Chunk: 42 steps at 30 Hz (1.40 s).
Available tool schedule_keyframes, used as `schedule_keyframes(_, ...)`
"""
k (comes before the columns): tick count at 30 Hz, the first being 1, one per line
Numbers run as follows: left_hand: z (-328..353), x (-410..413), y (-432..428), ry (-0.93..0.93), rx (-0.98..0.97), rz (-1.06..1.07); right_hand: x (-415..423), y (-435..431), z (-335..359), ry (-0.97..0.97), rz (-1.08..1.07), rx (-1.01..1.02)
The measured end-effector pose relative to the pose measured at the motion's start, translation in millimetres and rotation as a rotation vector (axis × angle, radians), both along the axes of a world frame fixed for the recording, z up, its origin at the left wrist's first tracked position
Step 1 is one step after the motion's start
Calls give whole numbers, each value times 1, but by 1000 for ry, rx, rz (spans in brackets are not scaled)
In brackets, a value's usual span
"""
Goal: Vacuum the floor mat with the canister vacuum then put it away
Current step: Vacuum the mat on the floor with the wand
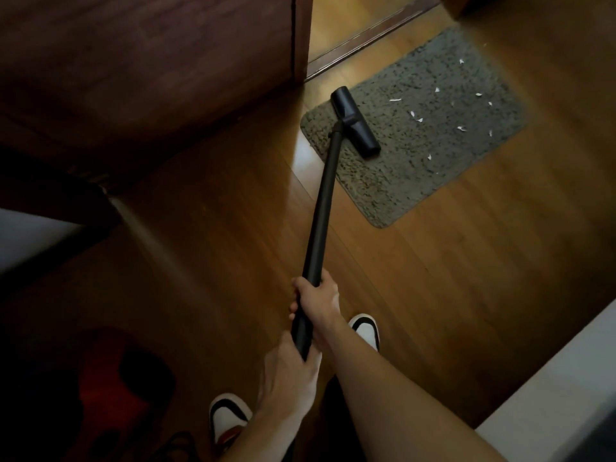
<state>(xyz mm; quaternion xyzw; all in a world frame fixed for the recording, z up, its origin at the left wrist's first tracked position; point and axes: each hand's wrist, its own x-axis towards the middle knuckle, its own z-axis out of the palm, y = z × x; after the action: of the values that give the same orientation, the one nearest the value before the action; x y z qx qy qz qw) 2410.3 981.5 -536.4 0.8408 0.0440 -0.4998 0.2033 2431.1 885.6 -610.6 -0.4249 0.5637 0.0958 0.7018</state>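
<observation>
A grey shaggy floor mat (430, 138) lies on the wooden floor at the upper right, with several white scraps (416, 118) scattered over its right half. The black floor nozzle (355, 123) of the vacuum rests on the mat's left part. Its long black wand (321, 215) runs down toward me. My right hand (318, 300) grips the wand higher up, and my left hand (288, 371) grips its lower end. The red and black canister (110, 388) sits in shadow at the lower left.
A dark wooden cabinet (150, 78) fills the upper left. A door threshold (366, 38) runs behind the mat. A pale edge of furniture (560, 388) stands at the lower right. My two white shoes (230, 418) stand on the wooden floor (466, 261).
</observation>
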Motion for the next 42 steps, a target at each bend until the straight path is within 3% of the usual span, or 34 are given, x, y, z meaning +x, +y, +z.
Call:
schedule_keyframes(19,9,18,-136,-41,4,66,24,-133,-2,15,50,-13)
schedule_keyframes(27,2,13,-107,11,-11,74,15,-110,3,37,65,-23)
schedule_keyframes(42,29,-8,12,75,5,-37,-29,17,21,44,-8,-10)
